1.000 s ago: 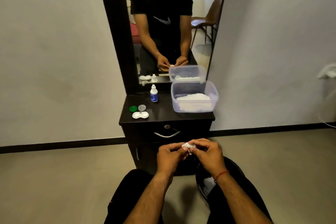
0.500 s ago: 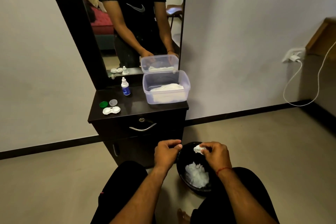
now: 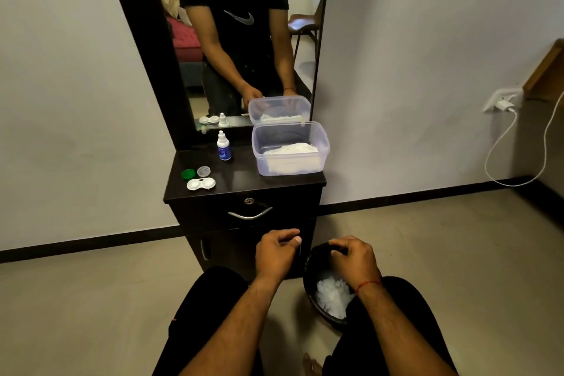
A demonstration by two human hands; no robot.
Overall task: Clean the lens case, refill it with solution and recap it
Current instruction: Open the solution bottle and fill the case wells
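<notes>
Half a second before, the right hand pinched a small white tissue wad above the round black waste bin. The wad no longer showed. The fingers curled down over the bin's mouth at lower centre, so I cannot tell whether they had let go. The left hand hung beside it, loosely curled with thumb on forefinger, nothing visible in it.

The wiping step looked finished. The white twin-well lens case lay open on the dark cabinet top, left of centre. Its green cap and clear cap sat just behind it. The small white solution bottle with the blue label stood untouched nearby, so refilling probably came next.
</notes>
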